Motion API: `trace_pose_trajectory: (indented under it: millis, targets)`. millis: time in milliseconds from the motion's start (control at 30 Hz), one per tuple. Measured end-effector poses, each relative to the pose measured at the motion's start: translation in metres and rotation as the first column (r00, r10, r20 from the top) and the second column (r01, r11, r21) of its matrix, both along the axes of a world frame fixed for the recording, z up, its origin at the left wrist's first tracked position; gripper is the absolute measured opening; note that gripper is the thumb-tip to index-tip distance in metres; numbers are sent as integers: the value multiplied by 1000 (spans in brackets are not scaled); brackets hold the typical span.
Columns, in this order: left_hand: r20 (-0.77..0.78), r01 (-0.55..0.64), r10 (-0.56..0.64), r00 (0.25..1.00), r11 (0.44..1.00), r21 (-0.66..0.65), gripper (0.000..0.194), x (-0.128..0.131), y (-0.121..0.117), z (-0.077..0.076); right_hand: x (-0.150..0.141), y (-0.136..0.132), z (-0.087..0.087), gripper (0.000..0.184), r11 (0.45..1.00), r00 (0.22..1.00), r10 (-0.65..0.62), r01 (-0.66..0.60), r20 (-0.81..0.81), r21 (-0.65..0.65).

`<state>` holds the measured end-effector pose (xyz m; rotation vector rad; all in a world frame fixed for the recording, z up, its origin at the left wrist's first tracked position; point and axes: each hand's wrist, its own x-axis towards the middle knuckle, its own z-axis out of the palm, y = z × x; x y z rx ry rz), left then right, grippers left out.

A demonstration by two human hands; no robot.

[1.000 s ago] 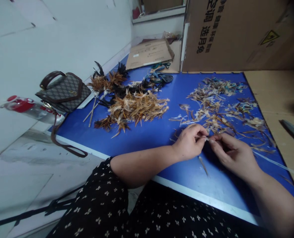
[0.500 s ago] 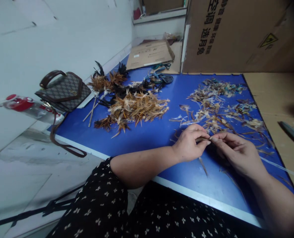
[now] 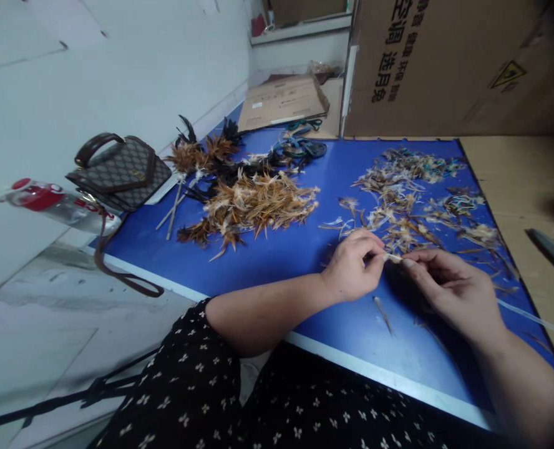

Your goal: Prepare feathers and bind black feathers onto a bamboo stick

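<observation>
Spanning my bare left hand [image 3: 353, 267] and right hand [image 3: 459, 292] crosswise, a thin whitish strand [image 3: 393, 257] is fingertip-pinched at each end.

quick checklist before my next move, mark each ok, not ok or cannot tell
1. Left hand and right hand both at the small pale piece: ok, pinched between the fingers of each.
2. Pinch firm enough: cannot tell.
3. Tabletop in front of the hands free of strays: not ok, a loose feather lies there.
4. Tan feather heap apart from the mixed feather pile: ok, blue surface between.
5. Scissors blades closed: cannot tell, cut off by the picture edge.
</observation>
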<state>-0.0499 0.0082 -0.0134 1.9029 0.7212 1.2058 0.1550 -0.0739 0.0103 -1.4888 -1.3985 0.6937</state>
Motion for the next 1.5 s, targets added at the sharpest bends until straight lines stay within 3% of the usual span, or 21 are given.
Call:
trace_pose_trajectory:
  millis: [233,433,633,733,800,933,1033,1100,1300,1500]
  targets:
    - [-13,-25,25,1000,1000,-3,27,1,2,1,5,-1,-6,24,987,979,-79,50,190,153]
    - [-39,-9,11,999,997,71,28,0,-2,2,12,-2,-17,23,947,857,-214,64,468,314]
    - [-51,-46,46,998,999,-12,25,2,-5,1,17,0,-22,26,947,809,-260,108,526,302]
    - [-17,2,-6,1000,982,-190,16,3,-1,1,19,2,-22,26,952,833,-234,92,500,292]
    - [66,85,-66,996,932,-352,7,4,2,2,19,2,-20,25,952,851,-211,66,482,300]
    - [258,274,-144,955,760,-589,12,5,7,3,16,1,-17,21,950,879,-168,24,447,311]
    - [323,355,-175,930,654,-667,14,6,8,0,12,1,-14,18,949,890,-137,-7,434,315]
    - [329,381,-204,922,625,-681,20,7,7,-3,10,1,-12,16,949,895,-121,-22,430,314]
    - [249,338,-228,941,666,-665,30,10,3,-5,4,1,-4,16,955,903,-47,-85,428,285]
    - [202,231,-135,970,775,-588,29,7,8,0,7,-1,-1,19,954,893,-51,-88,448,285]
